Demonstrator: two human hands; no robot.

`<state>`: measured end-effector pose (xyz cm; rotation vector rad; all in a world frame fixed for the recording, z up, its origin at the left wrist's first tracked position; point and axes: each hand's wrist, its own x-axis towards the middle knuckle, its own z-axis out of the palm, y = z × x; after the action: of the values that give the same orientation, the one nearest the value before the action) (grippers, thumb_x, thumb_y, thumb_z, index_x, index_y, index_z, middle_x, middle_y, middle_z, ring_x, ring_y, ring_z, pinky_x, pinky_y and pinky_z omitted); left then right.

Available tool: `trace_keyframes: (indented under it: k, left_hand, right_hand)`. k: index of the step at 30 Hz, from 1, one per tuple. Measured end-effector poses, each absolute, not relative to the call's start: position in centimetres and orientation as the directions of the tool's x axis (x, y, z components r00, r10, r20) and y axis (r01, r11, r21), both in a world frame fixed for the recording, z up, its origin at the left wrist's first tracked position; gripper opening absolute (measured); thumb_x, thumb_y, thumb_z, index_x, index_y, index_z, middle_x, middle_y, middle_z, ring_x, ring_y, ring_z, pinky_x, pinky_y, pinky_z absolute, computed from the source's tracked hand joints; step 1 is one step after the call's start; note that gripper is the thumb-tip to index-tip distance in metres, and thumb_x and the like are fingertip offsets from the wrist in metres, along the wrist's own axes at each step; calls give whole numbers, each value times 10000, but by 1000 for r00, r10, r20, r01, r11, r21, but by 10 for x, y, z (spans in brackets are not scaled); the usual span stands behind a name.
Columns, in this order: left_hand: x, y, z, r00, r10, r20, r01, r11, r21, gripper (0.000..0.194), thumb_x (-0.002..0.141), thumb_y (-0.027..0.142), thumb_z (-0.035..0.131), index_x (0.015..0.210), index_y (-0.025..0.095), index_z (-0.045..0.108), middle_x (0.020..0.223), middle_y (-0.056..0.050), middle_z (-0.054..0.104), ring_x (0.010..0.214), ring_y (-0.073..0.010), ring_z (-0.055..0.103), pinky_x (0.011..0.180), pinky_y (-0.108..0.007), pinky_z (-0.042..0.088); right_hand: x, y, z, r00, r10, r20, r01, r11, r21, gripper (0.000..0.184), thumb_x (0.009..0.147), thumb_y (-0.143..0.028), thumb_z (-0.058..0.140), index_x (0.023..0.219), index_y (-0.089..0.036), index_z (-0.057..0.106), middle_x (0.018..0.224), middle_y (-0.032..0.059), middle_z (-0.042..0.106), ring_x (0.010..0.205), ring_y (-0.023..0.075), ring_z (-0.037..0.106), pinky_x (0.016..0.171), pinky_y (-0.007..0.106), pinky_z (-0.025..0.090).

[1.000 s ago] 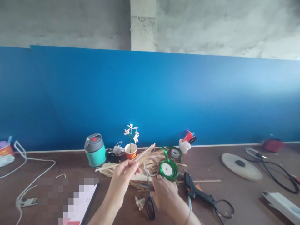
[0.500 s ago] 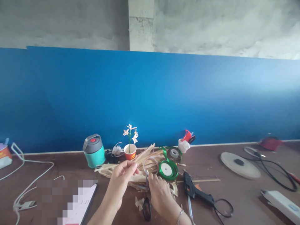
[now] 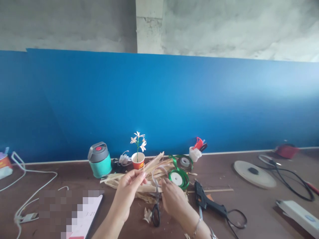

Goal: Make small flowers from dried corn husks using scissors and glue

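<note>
My left hand (image 3: 131,184) is closed in a pinch on a thin pale strip (image 3: 144,168), whose tip sticks up above the thumb. To its right, my right hand (image 3: 174,197) is low over a heap of dry husk-like strips (image 3: 156,162), its fingers curled; what they hold, if anything, is hidden. Beside that hand lies a pair of scissors (image 3: 156,216), black handle toward me. A pale husk scrap (image 3: 147,215) is left of the handle. Behind my left hand, white flowers (image 3: 138,139) on a green stem stand in a red and white paper cup (image 3: 135,160).
A green ribbon roll (image 3: 184,181) and a clear tape roll (image 3: 184,162) are right of the heap. The black glue gun (image 3: 208,202) trails a cord. At left are a teal container (image 3: 101,166) and a phone (image 3: 87,215); at right, a round lid (image 3: 251,176) and a white device (image 3: 299,214).
My right hand has shifted slightly right and forward, its forearm swinging right, so more of the scissors shows. My left hand keeps its pinch in nearly the same place.
</note>
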<state>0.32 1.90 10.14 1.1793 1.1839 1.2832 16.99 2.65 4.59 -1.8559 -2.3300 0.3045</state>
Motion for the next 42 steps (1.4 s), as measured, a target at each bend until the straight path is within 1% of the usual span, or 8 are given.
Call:
trace_keyframes:
  k: [4,9,16,21,30,37,39,42]
  left_hand:
    - [2,21,100,-32,999,21,-63,-23,998,264,677,432,669,622,177,625,588,-1,606,644,-159,527,663,-259,405]
    - [1,24,96,-38,999,24,-59,-26,998,255,678,421,671,627,174,627,563,9,591,622,-150,515,663,-258,399]
    - [3,22,96,3,1000,-9,-60,9,998,250,676,422,665,649,174,649,643,-24,659,658,-163,542,669,-257,410]
    - [5,21,97,-4,1000,-5,-39,5,999,250,667,427,659,635,179,652,637,-22,662,657,-166,551,665,-258,411]
    - [5,21,96,5,1000,-12,-69,12,998,237,673,408,674,646,175,645,622,-16,656,636,-155,543,651,-251,414]
    - [5,20,96,2,1000,-4,-31,4,1000,254,666,433,663,639,182,641,619,-18,649,640,-168,553,653,-259,420]
    - [5,20,97,4,1000,-1,-38,2,999,250,665,429,664,639,181,644,611,-15,649,629,-165,552,648,-260,421]
    - [5,20,97,0,1000,-1,-60,1,998,242,662,418,672,633,179,644,591,-9,645,607,-156,546,630,-257,417]
  right_hand:
    - [190,31,62,-130,991,-17,963,122,-239,342,767,-40,436,1035,-110,636,994,134,687,977,232,617,825,277,425]
    - [216,36,77,-30,999,-20,979,25,-201,284,810,-108,444,1010,-153,640,938,115,713,925,244,649,750,287,418]
    - [230,39,80,13,999,-39,981,-21,-193,263,823,-162,455,990,-179,658,972,111,714,931,254,645,714,290,401]
    - [244,39,86,56,998,-37,980,-62,-187,236,796,-151,465,913,-188,666,936,102,710,868,239,644,673,281,384]
    - [267,39,93,157,988,5,958,-151,-246,267,779,-149,441,860,-215,687,885,77,717,828,220,641,628,252,353]
    - [286,37,99,210,975,71,954,-188,-235,266,742,-136,463,852,-224,688,866,53,712,788,194,626,600,232,341]
    - [292,36,98,208,977,52,959,-193,-209,261,730,-121,461,804,-223,690,819,46,709,757,187,624,598,235,348]
    - [301,35,89,205,977,-54,969,-211,-125,222,700,-104,486,690,-209,680,722,57,698,700,202,635,564,253,357]
